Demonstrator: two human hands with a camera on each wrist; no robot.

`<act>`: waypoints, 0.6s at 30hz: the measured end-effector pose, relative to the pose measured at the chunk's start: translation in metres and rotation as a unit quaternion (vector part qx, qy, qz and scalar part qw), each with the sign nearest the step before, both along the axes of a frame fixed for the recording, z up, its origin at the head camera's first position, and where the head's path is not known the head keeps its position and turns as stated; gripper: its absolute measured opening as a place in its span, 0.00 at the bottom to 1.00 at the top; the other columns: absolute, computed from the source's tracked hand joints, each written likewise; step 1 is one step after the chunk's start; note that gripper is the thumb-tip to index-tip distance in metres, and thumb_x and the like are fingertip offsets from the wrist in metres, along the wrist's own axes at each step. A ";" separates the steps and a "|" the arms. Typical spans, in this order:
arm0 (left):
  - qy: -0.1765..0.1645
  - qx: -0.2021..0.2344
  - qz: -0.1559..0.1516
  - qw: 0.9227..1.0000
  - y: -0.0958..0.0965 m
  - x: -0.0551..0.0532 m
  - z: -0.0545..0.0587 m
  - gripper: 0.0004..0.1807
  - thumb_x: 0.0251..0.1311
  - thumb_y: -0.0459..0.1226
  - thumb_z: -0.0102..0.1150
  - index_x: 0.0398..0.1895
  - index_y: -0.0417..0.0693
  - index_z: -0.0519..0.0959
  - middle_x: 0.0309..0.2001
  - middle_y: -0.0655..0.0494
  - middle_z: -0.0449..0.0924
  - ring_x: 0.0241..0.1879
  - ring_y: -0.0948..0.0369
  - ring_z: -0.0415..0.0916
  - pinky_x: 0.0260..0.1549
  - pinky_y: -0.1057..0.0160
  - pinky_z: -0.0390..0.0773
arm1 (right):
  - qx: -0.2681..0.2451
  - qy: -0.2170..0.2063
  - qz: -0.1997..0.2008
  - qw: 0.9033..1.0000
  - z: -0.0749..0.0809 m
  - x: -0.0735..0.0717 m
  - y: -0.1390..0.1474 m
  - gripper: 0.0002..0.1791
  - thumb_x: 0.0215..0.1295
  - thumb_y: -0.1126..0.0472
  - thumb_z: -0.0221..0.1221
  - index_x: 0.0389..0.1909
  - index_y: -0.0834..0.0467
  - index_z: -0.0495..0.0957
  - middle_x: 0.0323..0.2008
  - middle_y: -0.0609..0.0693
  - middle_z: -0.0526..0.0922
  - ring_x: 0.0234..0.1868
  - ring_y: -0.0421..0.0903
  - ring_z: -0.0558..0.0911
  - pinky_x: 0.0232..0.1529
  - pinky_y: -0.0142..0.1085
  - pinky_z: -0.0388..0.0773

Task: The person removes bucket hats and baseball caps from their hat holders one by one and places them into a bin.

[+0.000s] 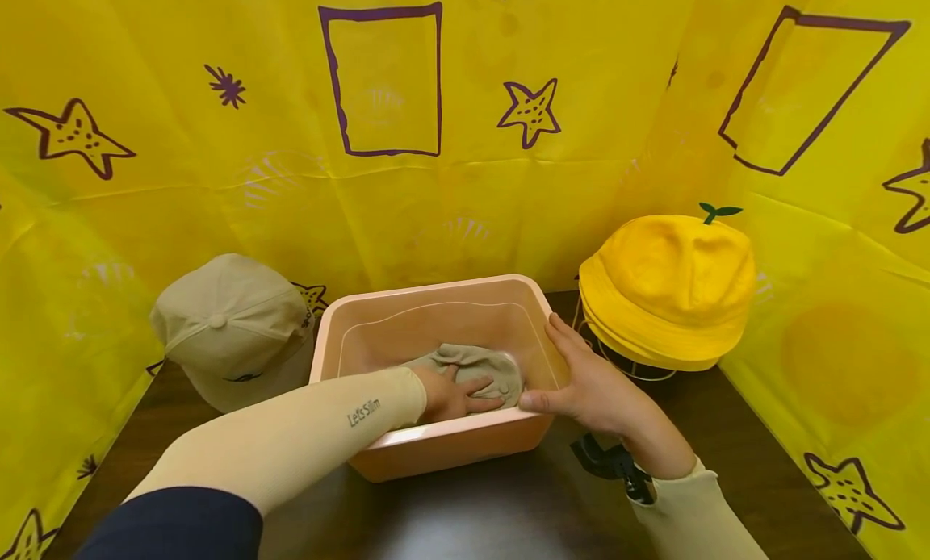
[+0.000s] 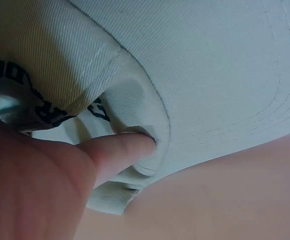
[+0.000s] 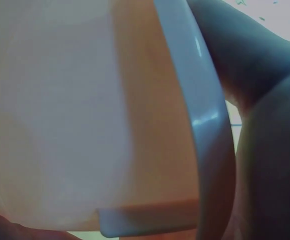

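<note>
"Where's the cap (image 1: 485,363)?"

"Inside the tub (image 1: 465,451), toward 4 o'clock, with 12 as the far side. It lies rumpled."

"And the left hand (image 1: 454,394)?"

"It comes in from 8 o'clock and lies on the cap, fingers spread well apart, pressing the cloth rather than clamped round it."

"What does the left wrist view add?"

"One straight digit touching the cap's band beside the brim (image 2: 235,75). Dark lettering (image 2: 15,75) curves across the cloth at 10 o'clock in that view."

"Is the right hand (image 1: 592,390) on the cap too?"

"No, it's clamped on the tub's near right corner, around 4 o'clock: thumb over the near rim, fingers up along the right side toward 2. There's a wide gap between thumb and fingers, with the corner in it. The right wrist view is mostly tub, too close and dim to follow each finger."

"What stands around the tub?"

"Another cap, the beige one (image 1: 225,318), between 9 and 10 o'clock, and a yellow hat (image 1: 668,294) between 2 and 3, topped by a green sprout (image 1: 718,214)."

"And underneath?"

"A dark table (image 1: 465,516). Past it, from 9 o'clock through 12 to 3, hangs a yellow sheet (image 1: 465,197) drawn with stars and frames."
</note>
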State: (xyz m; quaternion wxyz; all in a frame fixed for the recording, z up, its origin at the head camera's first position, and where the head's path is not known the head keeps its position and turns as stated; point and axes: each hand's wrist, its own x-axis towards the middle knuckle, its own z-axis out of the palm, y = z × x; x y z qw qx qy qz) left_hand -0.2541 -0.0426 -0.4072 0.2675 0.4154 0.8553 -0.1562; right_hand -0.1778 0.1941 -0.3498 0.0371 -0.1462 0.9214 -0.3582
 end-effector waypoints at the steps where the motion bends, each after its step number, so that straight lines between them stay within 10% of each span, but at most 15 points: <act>1: 0.002 0.001 0.001 1.000 0.000 0.000 0.000 0.30 0.76 0.54 0.40 0.77 0.87 0.47 0.79 0.68 0.38 0.74 0.41 0.44 0.67 0.38 0.48 | 0.000 0.000 -0.001 1.000 0.000 0.000 0.000 0.64 0.51 0.40 0.74 0.78 0.64 0.48 0.78 0.57 0.43 0.74 0.63 0.51 0.67 0.60 0.52; 6: 0.028 -0.013 -0.004 1.000 0.001 0.004 0.002 0.30 0.79 0.51 0.35 0.77 0.88 0.43 0.79 0.69 0.37 0.74 0.42 0.47 0.63 0.37 0.57 | -0.005 -0.003 -0.002 1.000 -0.002 0.000 0.001 0.65 0.51 0.38 0.73 0.78 0.63 0.47 0.79 0.55 0.42 0.74 0.62 0.50 0.67 0.60 0.52; 16: 0.039 -0.018 0.017 0.999 -0.001 -0.018 -0.045 0.31 0.78 0.53 0.34 0.75 0.92 0.36 0.79 0.71 0.34 0.74 0.42 0.44 0.60 0.30 0.54 | -0.029 -0.011 0.010 0.999 -0.003 0.000 -0.001 0.66 0.52 0.37 0.72 0.79 0.62 0.44 0.79 0.54 0.38 0.76 0.60 0.45 0.68 0.60 0.51; 18: 0.025 -0.031 0.029 0.999 0.003 -0.015 -0.037 0.32 0.77 0.55 0.36 0.75 0.92 0.36 0.79 0.71 0.33 0.75 0.43 0.42 0.61 0.30 0.52 | -0.028 -0.013 0.010 0.999 -0.003 0.001 -0.002 0.66 0.52 0.37 0.72 0.79 0.62 0.43 0.79 0.54 0.38 0.76 0.60 0.45 0.68 0.59 0.51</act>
